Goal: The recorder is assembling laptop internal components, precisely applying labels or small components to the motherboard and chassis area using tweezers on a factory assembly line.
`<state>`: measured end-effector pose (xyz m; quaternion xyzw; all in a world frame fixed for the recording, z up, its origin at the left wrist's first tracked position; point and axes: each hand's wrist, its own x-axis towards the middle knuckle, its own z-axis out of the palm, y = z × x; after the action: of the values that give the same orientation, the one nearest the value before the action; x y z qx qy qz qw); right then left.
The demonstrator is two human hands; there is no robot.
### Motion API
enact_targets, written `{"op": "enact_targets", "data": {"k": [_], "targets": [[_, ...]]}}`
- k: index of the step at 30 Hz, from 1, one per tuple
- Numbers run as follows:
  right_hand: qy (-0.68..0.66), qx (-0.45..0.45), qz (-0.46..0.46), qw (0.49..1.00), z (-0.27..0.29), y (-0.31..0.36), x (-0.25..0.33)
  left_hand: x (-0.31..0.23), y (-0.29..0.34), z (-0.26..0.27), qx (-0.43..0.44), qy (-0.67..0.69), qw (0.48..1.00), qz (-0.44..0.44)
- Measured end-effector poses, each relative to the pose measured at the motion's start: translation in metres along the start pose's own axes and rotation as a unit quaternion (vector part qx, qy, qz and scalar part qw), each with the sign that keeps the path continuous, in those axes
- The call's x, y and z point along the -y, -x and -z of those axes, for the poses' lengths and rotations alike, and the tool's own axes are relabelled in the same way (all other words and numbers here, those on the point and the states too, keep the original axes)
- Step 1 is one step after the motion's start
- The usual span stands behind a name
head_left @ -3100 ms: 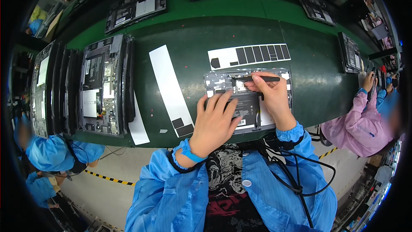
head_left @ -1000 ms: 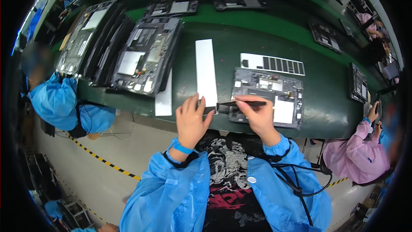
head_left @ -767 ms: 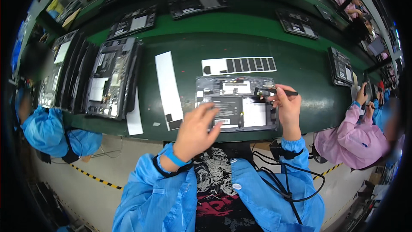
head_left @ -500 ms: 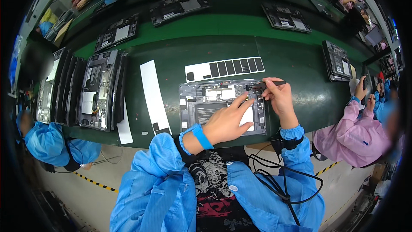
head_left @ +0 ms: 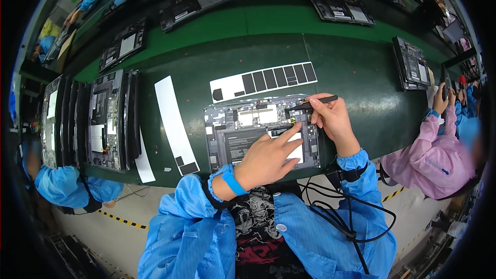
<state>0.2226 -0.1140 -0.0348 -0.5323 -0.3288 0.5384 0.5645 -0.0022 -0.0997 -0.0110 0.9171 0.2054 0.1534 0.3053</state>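
An opened laptop base (head_left: 248, 120) lies flat on the green bench before me, its circuit board and black battery (head_left: 238, 143) exposed. My left hand (head_left: 268, 156) rests over its front middle with fingers stretched out, the index fingertip on the board near some yellow wires. Part of the battery is hidden under that hand. Black tweezers (head_left: 300, 106) are pinched in my right hand (head_left: 331, 119) at the laptop's back right. Their tips reach the board next to a small black piece; whether they grip it I cannot tell.
Behind the laptop lies a white backing strip (head_left: 235, 86) with black pads; another strip (head_left: 173, 119) lies left. Laptop bases stand upright in a row (head_left: 106, 124) farther left. More bases (head_left: 412, 64) are stacked at right. Co-workers sit on both sides. Black cables (head_left: 336, 219) hang by my right arm.
The view has shifted, so the laptop and strips appear farther left. Both hands keep nearly the same place over the laptop, and the tweezers are still at the board's back right.
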Motion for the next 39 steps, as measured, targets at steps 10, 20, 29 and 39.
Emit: {"op": "enact_targets", "data": {"k": [10,20,29,39], "targets": [[-0.001,-0.039,0.004,0.999,-0.002,-0.001,-0.004,0.000,0.002,0.002,0.006,0.014,1.000,-0.002],[-0.016,-0.037,0.025,0.999,-0.002,0.001,-0.007,-0.020,-0.015,-0.016,-0.020,-0.159,0.985,0.069],[-0.052,-0.056,0.074,0.994,0.004,-0.004,-0.009,-0.024,-0.018,-0.023,-0.018,-0.163,0.983,0.085],[-0.080,-0.088,0.082,0.990,0.014,-0.006,-0.006,-0.036,0.010,-0.015,-0.054,-0.105,0.991,0.060]]}}
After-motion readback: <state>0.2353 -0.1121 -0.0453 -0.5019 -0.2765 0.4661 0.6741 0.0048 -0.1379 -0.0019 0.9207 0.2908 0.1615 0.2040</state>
